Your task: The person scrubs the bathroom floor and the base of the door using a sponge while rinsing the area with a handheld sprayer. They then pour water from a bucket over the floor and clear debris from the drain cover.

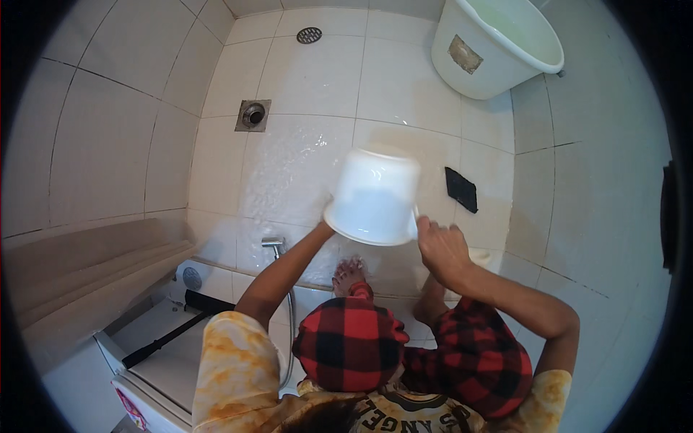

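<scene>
A white plastic dipper (376, 195) is tipped over the tiled floor between my hands, its base facing away from me. My right hand (444, 249) is closed around its handle. My left hand (328, 211) is at the left side of its rim, mostly hidden behind it; how the fingers sit there cannot be seen. Water (281, 184) runs over the floor tiles to the left of the dipper and around my foot (349, 273). A black scouring pad (461, 189) lies on the floor to the right of the dipper.
A large white tub (482, 59) holding water stands at the upper right. A square floor drain (253, 115) and a round grate (309, 35) are set in the floor. A hand shower (273, 243) with a metal hose and a black-handled squeegee (173, 330) are at the lower left.
</scene>
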Demonstrator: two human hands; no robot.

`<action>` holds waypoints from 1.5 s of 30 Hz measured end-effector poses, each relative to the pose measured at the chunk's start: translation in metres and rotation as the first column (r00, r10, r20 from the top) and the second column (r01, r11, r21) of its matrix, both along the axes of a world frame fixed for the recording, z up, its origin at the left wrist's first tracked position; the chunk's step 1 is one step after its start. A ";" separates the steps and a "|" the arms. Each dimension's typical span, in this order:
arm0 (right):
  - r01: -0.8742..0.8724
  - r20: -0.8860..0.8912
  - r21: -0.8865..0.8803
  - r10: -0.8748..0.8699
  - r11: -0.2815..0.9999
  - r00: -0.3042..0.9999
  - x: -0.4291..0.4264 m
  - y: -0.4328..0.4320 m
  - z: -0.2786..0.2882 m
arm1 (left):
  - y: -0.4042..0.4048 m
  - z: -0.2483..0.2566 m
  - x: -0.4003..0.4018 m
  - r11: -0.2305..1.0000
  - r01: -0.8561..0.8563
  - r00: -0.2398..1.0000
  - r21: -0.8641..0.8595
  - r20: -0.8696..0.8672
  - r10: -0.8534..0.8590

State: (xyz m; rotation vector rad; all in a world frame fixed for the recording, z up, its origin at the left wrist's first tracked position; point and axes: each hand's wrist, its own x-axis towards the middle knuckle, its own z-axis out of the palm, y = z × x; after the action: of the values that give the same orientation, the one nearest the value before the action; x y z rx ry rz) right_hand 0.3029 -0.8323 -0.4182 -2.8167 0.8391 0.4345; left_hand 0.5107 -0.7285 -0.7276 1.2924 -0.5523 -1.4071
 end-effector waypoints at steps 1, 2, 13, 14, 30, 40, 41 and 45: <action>-0.017 0.027 -0.060 0.018 0.998 0.999 0.008 -0.010 0.005 | -0.006 0.018 0.010 0.997 -0.074 0.981 0.003 0.178 0.072; -0.020 0.058 -0.179 0.031 0.984 0.998 0.012 -0.025 0.007 | -0.010 0.037 0.024 0.988 -0.155 0.923 0.017 0.359 0.139; 0.223 -0.063 -0.680 -0.359 0.699 0.931 -0.036 -0.391 0.138 | 0.076 0.154 0.030 0.851 -0.510 0.608 0.123 0.751 0.256; 0.168 -0.142 -0.672 -0.347 0.722 0.927 -0.033 -0.412 0.122 | 0.089 0.155 0.024 0.820 -0.557 0.617 0.132 0.727 0.302; 0.621 -0.250 0.773 -0.835 0.133 0.491 -0.040 -0.472 0.113 | 0.166 0.182 -0.029 0.535 -0.830 0.450 0.156 0.754 0.479; 0.420 0.133 0.384 -0.500 0.822 0.856 0.016 -0.536 0.271 | 0.172 0.079 0.086 0.305 -0.930 0.311 0.206 0.883 0.352; 0.390 0.126 0.411 -0.475 0.824 0.871 0.046 -0.544 0.264 | 0.181 0.081 0.094 0.295 -0.931 0.313 0.217 0.889 0.334; 0.539 0.151 0.571 -0.725 0.619 0.672 0.113 -0.520 0.294 | 0.171 0.081 0.118 0.277 -0.901 0.387 0.335 0.909 0.158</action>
State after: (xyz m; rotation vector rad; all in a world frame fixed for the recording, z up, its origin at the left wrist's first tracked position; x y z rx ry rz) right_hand 0.4158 -1.3526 -0.1247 -1.8507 1.3441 -0.0235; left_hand 0.6290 -0.5574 -0.6464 2.5927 0.2834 -0.2483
